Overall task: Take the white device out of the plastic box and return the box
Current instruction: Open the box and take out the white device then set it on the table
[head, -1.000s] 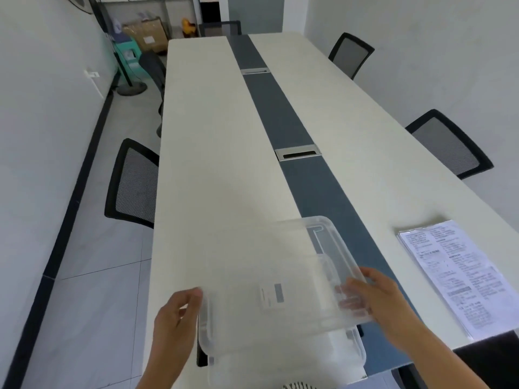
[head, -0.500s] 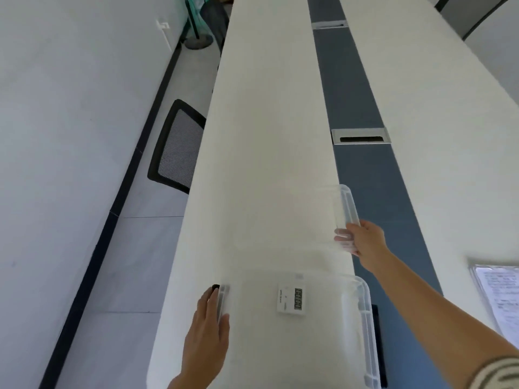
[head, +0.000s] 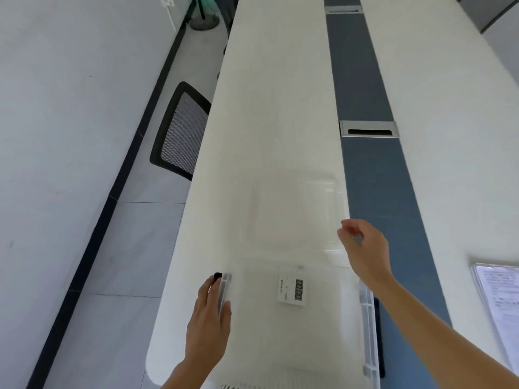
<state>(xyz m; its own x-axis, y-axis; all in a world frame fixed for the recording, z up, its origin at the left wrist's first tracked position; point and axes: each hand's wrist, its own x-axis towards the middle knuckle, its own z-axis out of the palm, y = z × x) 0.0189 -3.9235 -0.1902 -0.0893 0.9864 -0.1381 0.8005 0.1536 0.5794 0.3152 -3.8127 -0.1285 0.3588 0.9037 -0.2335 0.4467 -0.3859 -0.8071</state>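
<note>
Left hand (head: 209, 313): bare, no glove, ring or watch visible. Right hand (head: 365, 248): bare, no glove or ring. Both forearms are uncovered from the wrist to the frame edge; no sleeve shows.

plastic box (head: 365, 318) near end cut off by bottom edge, printed sheet (head: 497, 299) cropped at right, text illegible

Left hand (head: 209, 318) low and near, palm down, fingers (head: 224, 313) straight and together, pressed flat along the left rim of the plastic box (head: 309, 318); forearm rising from the bottom edge. Right arm bare, stretched forward from the lower right corner. Right hand (head: 365, 248) raised, loosely curled, thumb and fingertips slightly apart, gripping nothing.
</note>
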